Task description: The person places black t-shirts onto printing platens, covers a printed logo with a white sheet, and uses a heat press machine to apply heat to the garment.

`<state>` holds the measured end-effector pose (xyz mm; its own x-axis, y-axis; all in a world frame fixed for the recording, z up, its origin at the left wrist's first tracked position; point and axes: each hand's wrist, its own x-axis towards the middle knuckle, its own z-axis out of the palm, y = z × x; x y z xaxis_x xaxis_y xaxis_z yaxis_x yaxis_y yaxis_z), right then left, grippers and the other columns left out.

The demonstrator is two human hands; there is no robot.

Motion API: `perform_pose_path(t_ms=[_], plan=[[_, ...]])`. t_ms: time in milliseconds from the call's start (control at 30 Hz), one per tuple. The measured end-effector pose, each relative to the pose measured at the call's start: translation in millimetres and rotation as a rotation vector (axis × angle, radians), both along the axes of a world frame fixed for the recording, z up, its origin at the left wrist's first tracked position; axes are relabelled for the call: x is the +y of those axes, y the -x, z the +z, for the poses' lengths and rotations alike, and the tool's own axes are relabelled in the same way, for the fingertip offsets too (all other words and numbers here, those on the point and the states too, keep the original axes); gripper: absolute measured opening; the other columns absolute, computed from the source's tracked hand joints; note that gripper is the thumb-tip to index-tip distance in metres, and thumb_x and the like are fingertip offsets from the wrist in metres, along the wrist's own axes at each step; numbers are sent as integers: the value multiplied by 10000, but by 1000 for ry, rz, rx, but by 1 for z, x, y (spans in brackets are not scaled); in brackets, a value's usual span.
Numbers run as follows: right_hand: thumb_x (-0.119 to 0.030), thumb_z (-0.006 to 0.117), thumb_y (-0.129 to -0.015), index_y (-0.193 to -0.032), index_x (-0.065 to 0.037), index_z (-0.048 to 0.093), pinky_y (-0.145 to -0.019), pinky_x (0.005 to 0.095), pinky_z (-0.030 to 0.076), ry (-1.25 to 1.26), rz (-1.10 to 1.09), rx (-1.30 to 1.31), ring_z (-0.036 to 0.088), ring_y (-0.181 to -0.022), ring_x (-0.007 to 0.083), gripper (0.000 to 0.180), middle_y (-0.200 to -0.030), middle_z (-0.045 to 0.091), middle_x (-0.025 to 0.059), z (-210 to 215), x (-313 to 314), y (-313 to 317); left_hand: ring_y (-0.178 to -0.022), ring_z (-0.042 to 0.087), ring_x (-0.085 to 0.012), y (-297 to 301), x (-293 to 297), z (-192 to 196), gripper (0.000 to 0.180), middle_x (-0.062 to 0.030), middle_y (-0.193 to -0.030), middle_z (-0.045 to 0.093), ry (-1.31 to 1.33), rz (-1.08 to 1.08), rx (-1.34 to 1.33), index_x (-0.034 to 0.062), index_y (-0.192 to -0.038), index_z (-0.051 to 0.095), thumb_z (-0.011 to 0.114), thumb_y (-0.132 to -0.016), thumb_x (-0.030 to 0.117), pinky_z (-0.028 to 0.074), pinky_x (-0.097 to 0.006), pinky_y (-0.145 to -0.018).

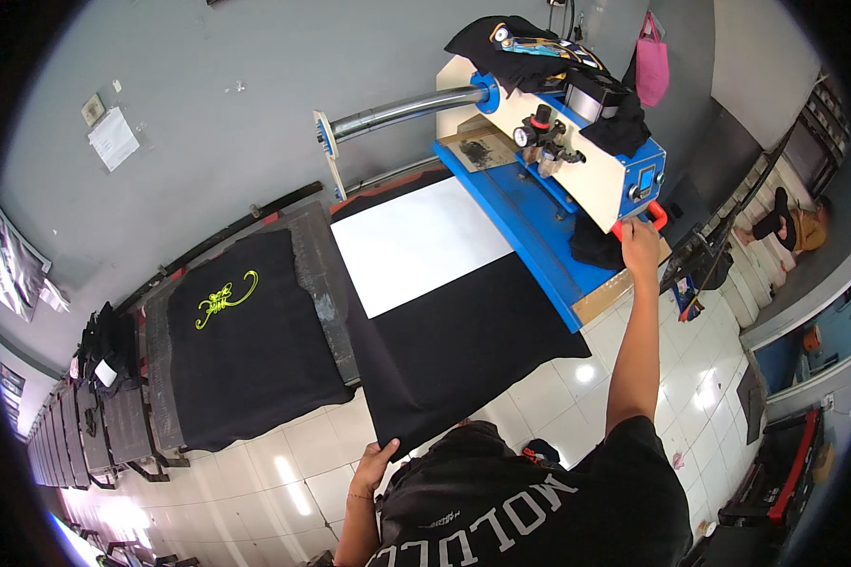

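Observation:
A piece of black fabric (444,378) lies in front of me on a platen, with a large white sheet (421,244) over its upper part. My left hand (373,469) pinches the fabric's near left corner, thumb on top. To the right stands a blue and cream heat press (577,156) with a gauge and a small control screen. My right arm reaches out to it, and my right hand (639,244) is closed around its red handle (657,217). The press's blue plate edge overlaps the fabric's right side.
Left of the platen, another black fabric piece (255,350) with a yellow-green design lies on a grey board. A row of similar boards (76,435) runs further left. Dark printed cloth (529,52) rests atop the press. Far right, a person (799,227) sits on the floor.

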<state>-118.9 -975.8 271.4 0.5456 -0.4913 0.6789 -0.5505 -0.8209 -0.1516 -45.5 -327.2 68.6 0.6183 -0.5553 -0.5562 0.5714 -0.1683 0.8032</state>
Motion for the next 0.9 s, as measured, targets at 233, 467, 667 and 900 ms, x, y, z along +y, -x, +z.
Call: perform_pose_path(t_ms=[233,467,667,900], plan=[[-251,646,-830,-1020,19,598,-941,458,426,100,-254,156,585,-990,355,333,-997,641,192,3,-26,0,-869,585,-81,8,-5,36,327,6,-984,699,4,41,-159,-20,-1079,702,652,-961,281,457,-267,-803],[-206,668,-817,-1151,25,534,-1003,464,406,-36,-255,140,513,-1139,372,428,-1122,585,222,6,-60,11,-838,555,-64,10,-15,66,267,51,-930,670,-111,66,-239,15,-1008,721,659,-958,271,438,-261,-766],[-311,524,-1009,-1424,38,416,-1151,399,285,-878,410,210,403,-1389,322,553,-1441,467,237,-51,112,11,-724,487,-41,6,-32,121,237,85,-774,591,-122,143,-244,28,-873,714,679,-939,252,396,-245,-672],[-506,365,-1029,-1402,73,433,-1014,386,474,-2311,249,-110,608,-1173,279,692,-1259,633,176,-248,31,91,-827,574,-51,-13,-38,160,206,52,-845,661,-117,7,-288,-15,-963,716,679,-947,188,485,-252,-757]])
